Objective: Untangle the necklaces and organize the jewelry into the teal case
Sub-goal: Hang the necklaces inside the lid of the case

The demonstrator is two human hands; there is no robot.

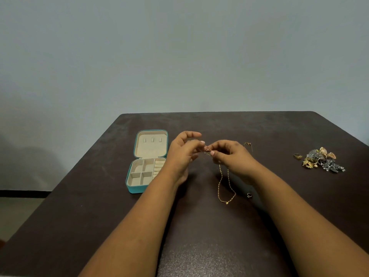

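A person works at a dark worktop (199, 226), both hands raised over its middle and meeting at a small reddish-gold knot (207, 148) of chain. The left hand (182, 154) pinches the knot between thumb and fingertip, its other fingers loosely fanned above; the right hand (232, 156) pinches the same spot from the other side, fingers curled in. From that grip a gold necklace (225, 186) hangs in a long loop, its lower end with a small pendant lying on the worktop near the person. The teal case (146, 160) sits open just left of the left hand, its cream compartments apparently unfilled. A small ring (249, 195) lies beside the loop, a fine gold piece (248, 144) beyond the right hand, and a heap of mixed jewelry (321, 159) with a lone gold ring (298, 155) well off to the right.

The risk here looks to be the pull itself: drawing the two pinches apart too hard would likely cinch the knot tighter or snap a fine link. The trailing loop could also drag the nearby ring.
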